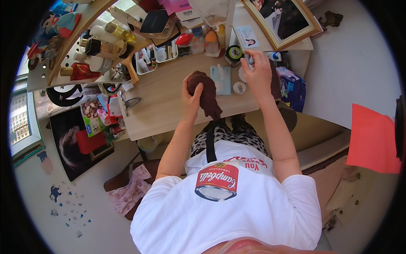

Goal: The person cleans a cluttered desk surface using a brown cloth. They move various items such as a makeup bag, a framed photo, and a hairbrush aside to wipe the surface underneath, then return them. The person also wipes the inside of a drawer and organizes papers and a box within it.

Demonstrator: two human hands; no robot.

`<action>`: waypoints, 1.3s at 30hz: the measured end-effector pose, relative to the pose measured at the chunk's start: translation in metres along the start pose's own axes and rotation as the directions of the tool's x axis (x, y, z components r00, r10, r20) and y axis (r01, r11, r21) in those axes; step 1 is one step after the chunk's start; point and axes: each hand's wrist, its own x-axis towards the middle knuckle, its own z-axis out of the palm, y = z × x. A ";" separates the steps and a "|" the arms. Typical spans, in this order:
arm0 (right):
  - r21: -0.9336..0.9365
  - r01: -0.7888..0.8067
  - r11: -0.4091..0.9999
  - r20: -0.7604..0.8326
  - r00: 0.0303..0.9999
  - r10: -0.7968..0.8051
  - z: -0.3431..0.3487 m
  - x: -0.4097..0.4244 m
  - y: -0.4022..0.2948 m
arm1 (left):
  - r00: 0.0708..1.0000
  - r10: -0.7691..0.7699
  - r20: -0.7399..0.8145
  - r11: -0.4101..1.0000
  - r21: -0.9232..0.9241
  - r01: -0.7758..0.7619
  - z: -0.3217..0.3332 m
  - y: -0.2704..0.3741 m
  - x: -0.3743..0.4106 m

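My left hand (191, 98) grips a bunched dark brown cloth (204, 90) over the front of a wooden dressing table (158, 101). One end of the cloth hangs down towards the table's edge. My right hand (258, 74) is raised to the right with its fingers apart, holding nothing that I can see. Just beyond its fingertips stands a jar with a dark lid and green label (234, 53). Between my hands lies a light blue flat packet (221, 81). A small round white container (239, 88) sits beside it, and a white round lid (242, 74) is partly behind my right hand.
Shelves with several cosmetic bottles (104, 47) rise at the left. White trays of small cosmetics (165, 52) stand at the back. A picture frame (279, 23) and a photo card (248, 36) lie at the back right. A purple packet (290, 87) stands by the right edge.
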 end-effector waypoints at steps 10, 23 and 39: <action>-0.541 0.097 0.836 -0.167 0.961 -0.219 0.030 0.012 0.030 | 0.931 0.201 0.303 0.143 0.931 -0.334 -0.125 -0.113 0.020; -0.084 -0.062 0.995 -0.397 0.918 0.024 0.029 0.012 0.046 | 0.921 0.129 0.367 0.103 0.919 -0.381 -0.111 -0.112 -0.006; 0.008 -0.186 0.982 -0.413 0.894 0.173 0.016 0.008 0.047 | 0.973 0.072 0.217 0.058 0.973 -0.222 -0.096 -0.114 -0.006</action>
